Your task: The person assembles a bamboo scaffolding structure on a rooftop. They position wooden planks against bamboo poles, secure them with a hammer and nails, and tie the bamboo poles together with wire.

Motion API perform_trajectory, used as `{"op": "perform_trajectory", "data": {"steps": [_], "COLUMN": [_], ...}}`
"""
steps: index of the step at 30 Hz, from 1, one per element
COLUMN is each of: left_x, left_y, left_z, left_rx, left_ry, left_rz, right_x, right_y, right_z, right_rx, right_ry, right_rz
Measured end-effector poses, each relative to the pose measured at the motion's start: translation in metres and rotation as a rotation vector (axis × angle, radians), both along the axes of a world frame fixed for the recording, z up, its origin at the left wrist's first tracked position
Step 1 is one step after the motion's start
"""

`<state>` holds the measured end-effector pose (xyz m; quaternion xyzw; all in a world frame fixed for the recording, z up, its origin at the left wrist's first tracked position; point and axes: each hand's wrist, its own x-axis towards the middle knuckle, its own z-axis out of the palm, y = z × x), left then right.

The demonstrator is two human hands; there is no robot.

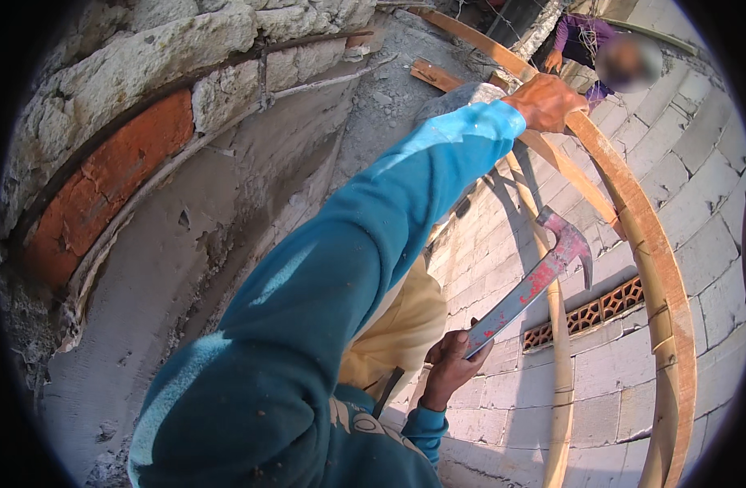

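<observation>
My left hand (545, 102) reaches far up and to the right in a blue sleeve, its fingers closed over a long wooden plank (633, 191). Lower down, my right hand (456, 363) is wrapped round the end of a claw hammer (523, 285). The hammer has a grey handle with worn red paint, and its head points up and away from me, apart from the wood. Beneath the plank runs a round wooden pole (656, 325). A shorter wooden piece (580, 183) slants down from near my left hand.
Another person in a purple top (580, 39) is at the far right, one hand (554, 61) near the wood. A thinner pole (557, 350) stands before the pale block wall (605, 390), which has a patterned vent strip (584, 313). Rough masonry with exposed brick (113, 183) rises at left.
</observation>
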<state>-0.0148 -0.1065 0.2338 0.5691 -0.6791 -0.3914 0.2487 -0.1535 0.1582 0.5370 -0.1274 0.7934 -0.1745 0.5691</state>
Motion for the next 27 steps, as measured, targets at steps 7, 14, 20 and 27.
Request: {"op": "perform_trajectory", "data": {"steps": [7, 14, 20, 27], "left_x": [0.001, 0.005, 0.008, -0.002], "left_y": [0.002, 0.005, 0.004, 0.027], "left_z": [-0.005, -0.003, 0.002, -0.010], "left_rx": [-0.086, -0.157, -0.201, 0.351], "left_ry": [0.050, 0.103, 0.087, 0.534], "left_rz": [0.045, 0.050, 0.071, 0.372], "right_x": [0.001, 0.023, 0.053, 0.113], "right_y": [-0.043, -0.119, -0.238, -0.335], "right_z": [0.011, -0.004, -0.057, -0.197], "right_rx": [-0.085, -0.206, -0.371, -0.323], "right_ry": [0.140, 0.071, -0.164, -0.043], "right_rz": [0.129, 0.169, 0.361, 0.697]}}
